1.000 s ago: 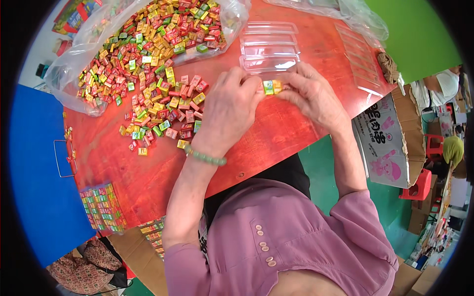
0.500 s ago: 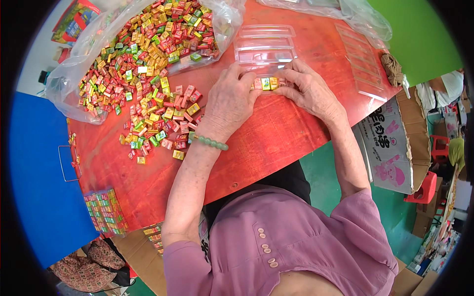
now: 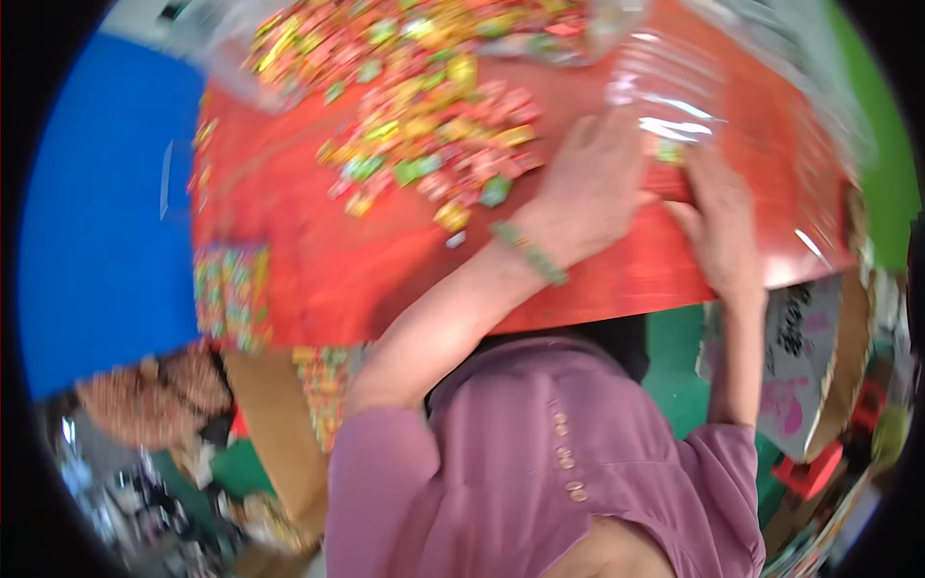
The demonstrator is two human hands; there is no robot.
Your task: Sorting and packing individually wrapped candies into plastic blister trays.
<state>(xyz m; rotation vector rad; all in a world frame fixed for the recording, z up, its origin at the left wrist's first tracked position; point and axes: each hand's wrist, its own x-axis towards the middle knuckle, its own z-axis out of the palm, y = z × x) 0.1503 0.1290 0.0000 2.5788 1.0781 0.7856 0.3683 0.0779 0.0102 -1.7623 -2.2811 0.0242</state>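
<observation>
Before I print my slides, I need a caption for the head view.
Left hand and right hand near clear plastic trays on a red table, small colourful pieces heaped alongside.

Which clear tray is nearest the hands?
The front tray of the middle column, right by the left hand and right hand; the other trays lie farther off.

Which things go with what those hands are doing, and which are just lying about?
Seem part of it: left hand, right hand, blurry packets between them, packet pile, clear trays.

Probably just lying about: red stool, carton, patterned cloth.
</observation>
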